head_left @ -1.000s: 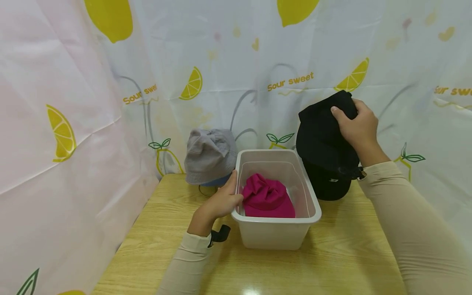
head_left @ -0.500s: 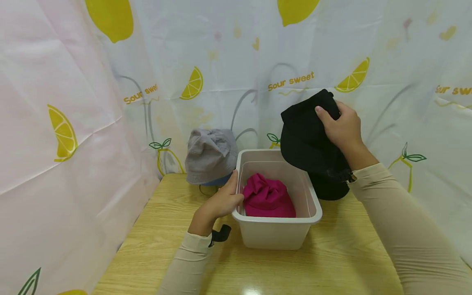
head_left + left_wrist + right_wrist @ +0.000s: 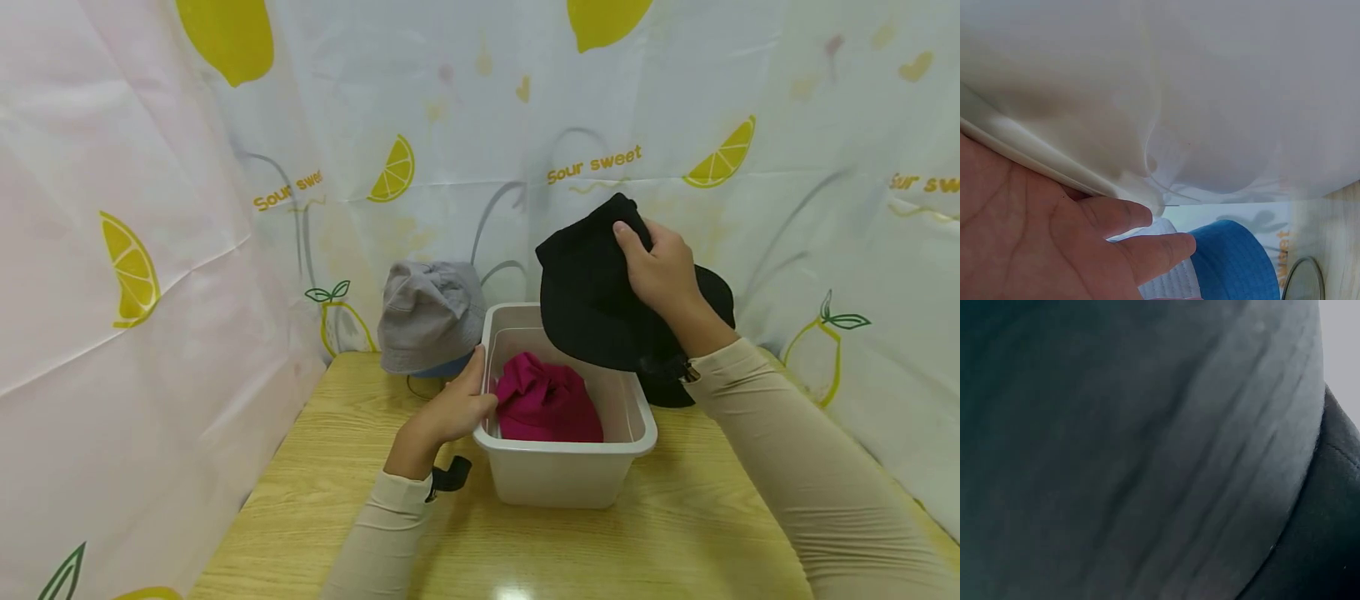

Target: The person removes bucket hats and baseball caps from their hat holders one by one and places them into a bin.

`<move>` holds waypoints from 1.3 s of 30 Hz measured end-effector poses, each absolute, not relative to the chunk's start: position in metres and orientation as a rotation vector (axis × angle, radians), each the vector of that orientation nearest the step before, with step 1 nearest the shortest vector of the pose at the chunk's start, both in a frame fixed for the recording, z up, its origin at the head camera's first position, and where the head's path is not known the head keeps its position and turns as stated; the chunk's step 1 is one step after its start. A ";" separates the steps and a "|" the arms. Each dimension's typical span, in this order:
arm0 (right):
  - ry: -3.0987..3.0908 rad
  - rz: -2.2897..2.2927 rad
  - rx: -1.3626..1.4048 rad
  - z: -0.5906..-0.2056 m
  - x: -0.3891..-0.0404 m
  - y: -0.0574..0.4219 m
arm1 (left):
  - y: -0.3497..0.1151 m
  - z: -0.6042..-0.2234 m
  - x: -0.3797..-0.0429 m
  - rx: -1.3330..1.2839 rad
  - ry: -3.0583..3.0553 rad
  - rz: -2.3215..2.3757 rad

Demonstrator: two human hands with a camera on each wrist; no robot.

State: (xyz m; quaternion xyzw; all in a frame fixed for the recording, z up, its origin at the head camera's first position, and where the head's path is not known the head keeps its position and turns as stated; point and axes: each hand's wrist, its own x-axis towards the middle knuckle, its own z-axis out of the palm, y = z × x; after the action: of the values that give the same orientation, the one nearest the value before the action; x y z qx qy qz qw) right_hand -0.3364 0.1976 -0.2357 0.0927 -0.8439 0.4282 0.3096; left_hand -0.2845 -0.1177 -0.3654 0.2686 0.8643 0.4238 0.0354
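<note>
The work appears only partly done: one piece of headwear lies inside the white plastic bin (image 3: 558, 479), others remain outside. The pink cap (image 3: 549, 400) sits crumpled on the bin's floor. A black cap (image 3: 585, 292) is in mid-transfer — gripped between thumb and fingers of the right hand (image 3: 663, 267), tilted above the far right part of the bin, not yet let down. The left hand (image 3: 450, 404) holds the bin's left side, thumb lapped over the rim.

Left over, as far as shows, are a grey bucket hat (image 3: 433, 312) with a blue hat (image 3: 1235, 259) beneath it, left of the bin on the counter (image 3: 300, 517), and another black hat (image 3: 716, 292) to the right, largely hidden behind the right arm — whether that is one hat or more, I cannot tell. The right wrist view shows mostly dark fabric.
</note>
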 end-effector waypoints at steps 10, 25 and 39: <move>-2.195 1.217 0.358 -0.246 -0.340 0.183 | -0.118 -0.365 -0.285 0.809 2.672 1.281; -2.155 1.398 0.322 -0.257 -0.340 0.168 | -0.118 -0.366 -0.288 0.859 2.630 1.334; -2.320 1.399 0.309 -0.261 -0.338 0.160 | -0.118 -0.366 -0.287 0.797 2.656 1.287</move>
State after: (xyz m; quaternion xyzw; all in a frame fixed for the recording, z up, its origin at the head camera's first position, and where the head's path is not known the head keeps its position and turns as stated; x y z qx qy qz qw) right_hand -0.3380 0.1596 -0.2614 0.1108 -0.8327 0.5019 0.2059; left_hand -0.2869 -0.1183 -0.3658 0.2604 0.8681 0.4206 0.0422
